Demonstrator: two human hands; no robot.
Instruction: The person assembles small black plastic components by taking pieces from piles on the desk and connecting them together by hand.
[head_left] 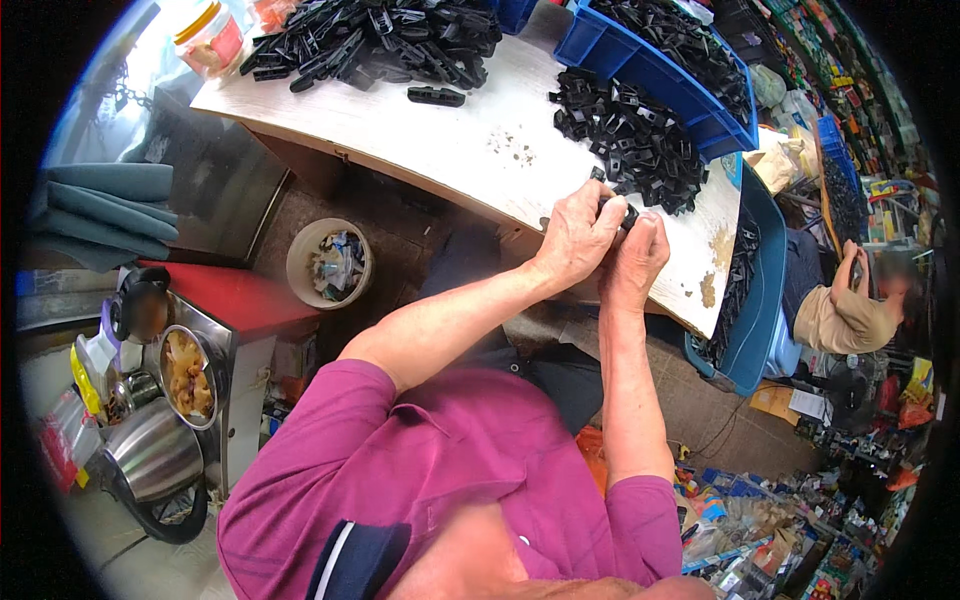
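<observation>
Near the front edge of the white table (420, 140), my left hand (582, 236) and my right hand (636, 262) are closed together around a small black plastic part (627, 214). Most of the part is hidden by my fingers and thumbs. Just beyond them spreads a heap of small black plastic pieces (640, 135). Farther left on the table lies a pile of long black plastic strips (385, 45). One long black strip (436, 96) rests apart from that pile.
A blue crate (610, 50) of black parts stands behind the small pieces. Right of the table is a large blue tub (765, 290); another person (845, 315) sits beyond. A waste bucket (295, 262) stands on the floor. At left are a red-topped cabinet (215, 295) and metal kettle (155, 450).
</observation>
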